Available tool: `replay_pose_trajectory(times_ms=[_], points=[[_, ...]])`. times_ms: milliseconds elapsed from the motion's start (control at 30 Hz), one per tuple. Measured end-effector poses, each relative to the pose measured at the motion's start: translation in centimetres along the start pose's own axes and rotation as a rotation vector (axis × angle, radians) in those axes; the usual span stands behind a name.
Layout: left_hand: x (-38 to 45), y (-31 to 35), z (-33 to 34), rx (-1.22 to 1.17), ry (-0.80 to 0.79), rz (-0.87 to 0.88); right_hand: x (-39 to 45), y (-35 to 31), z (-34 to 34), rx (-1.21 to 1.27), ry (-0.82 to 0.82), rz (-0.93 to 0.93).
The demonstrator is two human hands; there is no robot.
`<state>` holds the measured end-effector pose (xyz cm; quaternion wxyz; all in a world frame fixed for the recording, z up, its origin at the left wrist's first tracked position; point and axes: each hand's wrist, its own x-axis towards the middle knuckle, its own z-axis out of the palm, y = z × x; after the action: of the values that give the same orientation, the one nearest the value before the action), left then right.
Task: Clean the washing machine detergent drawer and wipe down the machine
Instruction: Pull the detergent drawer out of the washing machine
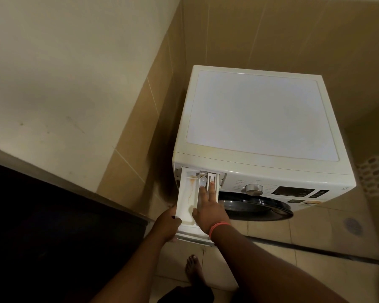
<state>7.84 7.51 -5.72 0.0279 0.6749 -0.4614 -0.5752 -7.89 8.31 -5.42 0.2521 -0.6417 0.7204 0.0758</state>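
Left hand (pixel 167 224) grips near-left front corner of pulled-out detergent drawer (pixel 185 200), right hand (pixel 208 209) presses straight fingers into far-right compartments; uneven pull likely jams drawer or spills residue.

Smooth, matt white plastic washer (pixel 260 114); its drawer (pixel 187 200), at 7 o'clock, is white plastic with orange stains. Shiny metallic dial (pixel 253 189). Glossy dark door (pixel 256 207). Smooth tan wall tiles (pixel 271 36). Orange rubbery wristband (pixel 217 228).
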Motion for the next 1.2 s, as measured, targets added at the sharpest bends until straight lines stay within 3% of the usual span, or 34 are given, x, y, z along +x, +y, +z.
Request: replay_pose_trajectory(times_ms=[167,433,567,867,1200], points=[[-0.6,-0.9,0.8,0.003,0.022,0.023,-1.1,0.1,0.7,-0.005,0.026,-0.006],[-1.9,-1.8,0.4,-0.041,0.01,-0.007,-3.1,1.8,1.8,0.356,0.072,-0.102],[-2.2,-2.1,0.7,-0.037,-0.004,-0.013,-4.0,2.8,1.6,0.366,0.062,-0.162],[-3.4,-2.7,2.0,-0.08,0.009,-0.04,-6.1,3.9,1.3,0.374,-0.017,-0.111],[-5.5,-2.6,6.2,-0.083,0.015,-0.024,-9.6,7.9,3.4,0.52,0.086,-0.061]])
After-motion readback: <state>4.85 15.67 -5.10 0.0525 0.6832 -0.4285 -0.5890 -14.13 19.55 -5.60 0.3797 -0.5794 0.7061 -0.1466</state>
